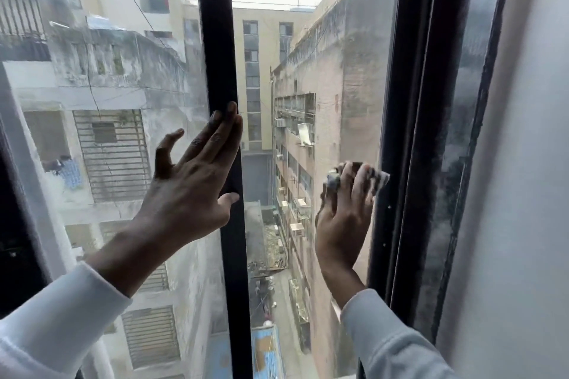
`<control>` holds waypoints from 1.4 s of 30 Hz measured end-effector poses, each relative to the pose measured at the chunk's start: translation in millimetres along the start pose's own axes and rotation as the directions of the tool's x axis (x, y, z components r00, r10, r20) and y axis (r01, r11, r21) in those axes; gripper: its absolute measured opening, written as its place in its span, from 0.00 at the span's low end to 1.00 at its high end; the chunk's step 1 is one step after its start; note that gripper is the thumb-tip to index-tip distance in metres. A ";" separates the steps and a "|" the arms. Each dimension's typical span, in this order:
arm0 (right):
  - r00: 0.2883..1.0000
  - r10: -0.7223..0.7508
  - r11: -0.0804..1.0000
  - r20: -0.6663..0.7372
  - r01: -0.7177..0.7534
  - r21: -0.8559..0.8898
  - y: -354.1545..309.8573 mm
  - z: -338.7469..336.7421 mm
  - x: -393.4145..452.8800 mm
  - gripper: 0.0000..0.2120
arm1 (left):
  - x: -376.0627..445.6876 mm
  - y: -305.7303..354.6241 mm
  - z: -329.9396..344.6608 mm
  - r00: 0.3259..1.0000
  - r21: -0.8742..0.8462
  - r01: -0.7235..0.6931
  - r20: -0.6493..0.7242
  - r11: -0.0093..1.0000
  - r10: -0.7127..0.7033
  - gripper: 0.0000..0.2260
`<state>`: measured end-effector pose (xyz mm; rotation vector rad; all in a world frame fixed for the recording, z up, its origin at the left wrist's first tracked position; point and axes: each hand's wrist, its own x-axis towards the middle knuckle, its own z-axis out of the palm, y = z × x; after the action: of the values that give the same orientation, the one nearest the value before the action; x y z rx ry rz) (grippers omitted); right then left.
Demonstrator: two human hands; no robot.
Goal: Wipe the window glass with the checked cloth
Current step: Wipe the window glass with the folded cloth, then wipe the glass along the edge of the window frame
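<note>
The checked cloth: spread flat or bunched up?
Bunched up: the checked cloth sits wadded under the right hand, pressed on the glass.

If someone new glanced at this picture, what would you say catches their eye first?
Most likely the two hands against the window: the left hand rests flat on the dark vertical frame bar at the centre, while the right hand presses the checked cloth to the window glass beside the right-hand frame. Beyond the glass, weathered buildings drop steeply to a narrow alley far below.
</note>
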<state>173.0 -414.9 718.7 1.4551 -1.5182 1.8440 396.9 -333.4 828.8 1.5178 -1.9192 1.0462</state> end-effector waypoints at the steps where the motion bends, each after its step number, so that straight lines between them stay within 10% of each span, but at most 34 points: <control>1: 0.996 0.039 0.999 0.074 -0.039 0.004 -3.1 1.1 -33.1 0.27 | 1.3 3.3 1.8 1.000 -0.023 0.001 0.015 1.000 -0.001 0.59; 4: 0.907 -0.304 0.951 0.290 0.304 0.045 -29.4 15.2 -77.0 0.27 | 0.3 7.3 2.1 0.999 -0.066 0.014 0.038 0.998 -0.011 0.58; 6: 0.786 -0.561 0.824 0.259 0.561 0.082 -40.9 24.0 -25.9 0.25 | 0.1 7.5 0.5 0.999 -0.084 0.017 0.034 0.996 -0.014 0.58; 8: 0.808 -0.567 0.821 0.160 0.570 0.030 -38.3 21.0 34.4 0.24 | -0.2 5.1 -1.3 1.000 -0.103 0.003 0.023 0.995 0.000 0.57; 11: 0.975 -0.218 0.973 0.043 0.221 -0.073 -24.2 -5.9 56.2 0.24 | -0.8 1.9 -4.1 0.999 -0.143 -0.021 0.035 0.990 0.026 0.56; 14: 0.977 0.070 0.988 0.200 -0.095 0.120 -37.3 -22.0 3.3 0.21 | -0.1 0.9 -6.0 0.997 -0.339 -0.055 0.023 0.939 0.067 0.51; 17: 0.796 0.244 0.801 0.554 -0.487 0.347 -62.0 -41.4 -22.8 0.20 | -16.7 13.2 -4.5 0.996 -0.584 -0.092 -0.071 0.806 0.063 0.33; 19: 0.594 0.341 0.419 0.728 -0.790 0.448 -72.5 -56.2 -13.4 0.16 | -37.5 29.5 -3.3 0.994 -0.751 0.035 -0.041 0.659 -0.100 0.24; 23: 0.320 0.230 -0.053 0.919 -0.939 0.340 -94.1 -95.7 -2.0 0.24 | -59.7 60.2 -10.5 0.832 -0.835 0.548 0.537 0.055 -0.138 0.23; 27: 0.295 0.210 -0.046 0.932 -0.949 0.311 -86.6 -124.3 -23.1 0.34 | -66.5 72.6 -1.8 0.585 -0.524 0.801 0.788 -0.290 0.191 0.24; 32: 0.284 0.314 -0.032 0.906 -0.951 0.309 -56.8 -168.2 -52.8 0.47 | -93.1 90.3 11.7 0.574 -0.457 0.767 0.803 -0.451 0.162 0.17; 38: 0.170 0.530 0.126 0.831 -0.985 0.121 0.4 -254.9 -127.7 0.20 | -183.8 146.9 7.3 0.592 -0.524 0.776 0.797 -0.351 0.121 0.09; 42: 0.086 0.751 0.158 0.655 -0.986 -0.052 53.9 -343.9 -229.5 0.10 | -289.4 224.8 9.6 0.433 -0.390 0.900 0.855 -0.196 0.284 0.14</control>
<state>60.9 -60.7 529.3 1.2783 -3.0650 2.6876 261.4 -147.8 543.2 1.2657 -1.3595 -1.6260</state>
